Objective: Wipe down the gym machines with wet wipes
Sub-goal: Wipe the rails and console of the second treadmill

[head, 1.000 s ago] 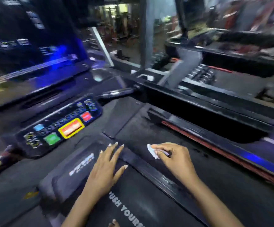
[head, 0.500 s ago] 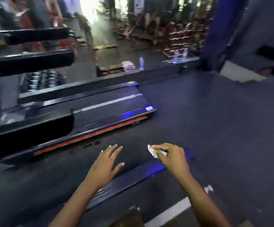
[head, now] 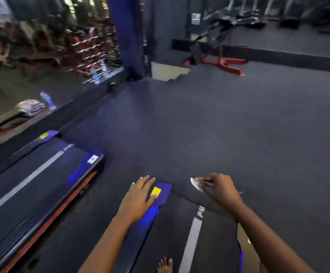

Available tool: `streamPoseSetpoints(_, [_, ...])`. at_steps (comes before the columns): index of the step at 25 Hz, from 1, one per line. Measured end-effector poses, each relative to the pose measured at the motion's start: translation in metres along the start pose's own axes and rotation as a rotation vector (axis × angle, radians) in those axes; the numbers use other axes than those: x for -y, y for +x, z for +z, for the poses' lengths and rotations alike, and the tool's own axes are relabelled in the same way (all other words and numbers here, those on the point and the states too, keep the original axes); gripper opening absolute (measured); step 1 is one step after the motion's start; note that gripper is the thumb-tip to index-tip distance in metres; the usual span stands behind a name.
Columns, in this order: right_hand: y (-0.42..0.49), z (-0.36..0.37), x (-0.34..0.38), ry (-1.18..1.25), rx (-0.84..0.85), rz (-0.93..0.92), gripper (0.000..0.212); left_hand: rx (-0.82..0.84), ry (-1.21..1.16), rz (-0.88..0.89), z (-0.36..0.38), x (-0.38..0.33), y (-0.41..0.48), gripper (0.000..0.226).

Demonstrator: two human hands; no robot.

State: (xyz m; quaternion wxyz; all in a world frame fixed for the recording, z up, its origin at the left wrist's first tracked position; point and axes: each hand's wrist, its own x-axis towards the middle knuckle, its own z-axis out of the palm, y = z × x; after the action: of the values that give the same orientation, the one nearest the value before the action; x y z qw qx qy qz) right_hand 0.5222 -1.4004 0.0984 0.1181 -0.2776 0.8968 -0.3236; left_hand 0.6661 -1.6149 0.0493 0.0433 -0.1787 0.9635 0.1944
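**Dark gym floor, wipe pinched in your right hand**

Dark grey rubber flooring (head: 219, 125) stretches ahead to a red-framed machine (head: 225, 63) by the far wall. You stand on a black treadmill belt with a white stripe (head: 172, 233), one bare foot (head: 165, 266) showing at the bottom edge. Your right hand (head: 222, 189) pinches a small white wet wipe (head: 195, 184) between thumb and fingertips, above the belt's far end. Your left hand (head: 138, 200) is spread flat, fingers straight, over the blue side rail (head: 165, 191), thumb tip at its yellow sticker (head: 155, 191). A second black treadmill (head: 32, 184) lies to your left.
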Motion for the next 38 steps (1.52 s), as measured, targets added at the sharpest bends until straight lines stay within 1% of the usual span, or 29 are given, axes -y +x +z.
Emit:
streamPoseSetpoints(1, [0.018, -0.006, -0.01, -0.018, -0.024, 0.041, 0.039, 0.024, 0.007, 0.041, 0.0, -0.005, 0.03, 0.083])
streamPoseSetpoints(2, [0.035, -0.013, -0.019, -0.025, -0.047, 0.07, 0.042, 0.053, 0.024, 0.084, 0.001, -0.011, 0.059, 0.07])
streamPoseSetpoints(3, [0.05, -0.019, -0.029, -0.044, -0.07, 0.104, 0.04, 0.08, 0.037, 0.127, 0.004, -0.018, 0.086, 0.063])
streamPoseSetpoints(4, [0.063, -0.026, -0.041, -0.049, -0.096, 0.136, 0.037, 0.113, 0.05, 0.168, 0.007, -0.027, 0.112, 0.061])
streamPoseSetpoints(6, [0.08, -0.039, -0.064, -0.063, -0.145, 0.231, 0.038, 0.174, 0.082, 0.239, 0.014, -0.048, 0.158, 0.06])
streamPoseSetpoints(7, [0.087, -0.046, -0.075, -0.081, -0.149, 0.261, 0.035, 0.203, 0.101, 0.271, 0.016, -0.059, 0.179, 0.06])
streamPoseSetpoints(9, [0.103, -0.065, -0.1, -0.107, -0.181, 0.299, 0.015, 0.247, 0.134, 0.341, 0.022, -0.085, 0.226, 0.061])
streamPoseSetpoints(12, [0.134, -0.091, -0.136, -0.119, -0.221, 0.312, 0.016, 0.285, 0.157, 0.412, 0.026, -0.125, 0.287, 0.061])
streamPoseSetpoints(15, [0.174, -0.107, -0.162, -0.096, -0.228, 0.319, 0.018, 0.317, 0.18, 0.412, 0.022, -0.153, 0.334, 0.061])
streamPoseSetpoints(20, [0.247, -0.124, -0.188, -0.079, -0.22, 0.274, 0.018, 0.28, 0.104, 0.369, 0.023, -0.175, 0.408, 0.061])
streamPoseSetpoints(25, [0.314, -0.121, -0.237, -0.12, -0.205, 0.248, 0.02, 0.298, 0.144, 0.371, 0.054, -0.178, 0.487, 0.062])
streamPoseSetpoints(29, [0.387, -0.089, -0.295, -0.145, -0.236, 0.242, 0.021, 0.274, 0.172, 0.417, 0.094, -0.165, 0.574, 0.062])
streamPoseSetpoints(32, [0.459, -0.057, -0.343, -0.135, -0.208, 0.297, 0.021, 0.301, 0.19, 0.407, 0.131, -0.143, 0.65, 0.061])
streamPoseSetpoints(34, [0.525, -0.033, -0.375, -0.156, -0.199, 0.288, 0.021, 0.312, 0.161, 0.386, 0.157, -0.122, 0.715, 0.061])
streamPoseSetpoints(36, [0.592, -0.021, -0.39, -0.167, -0.162, 0.26, 0.021, 0.299, 0.145, 0.361, 0.168, -0.1, 0.775, 0.061])
streamPoseSetpoints(38, [0.648, -0.014, -0.389, -0.141, -0.13, 0.231, 0.021, 0.278, 0.107, 0.307, 0.163, -0.078, 0.811, 0.061])
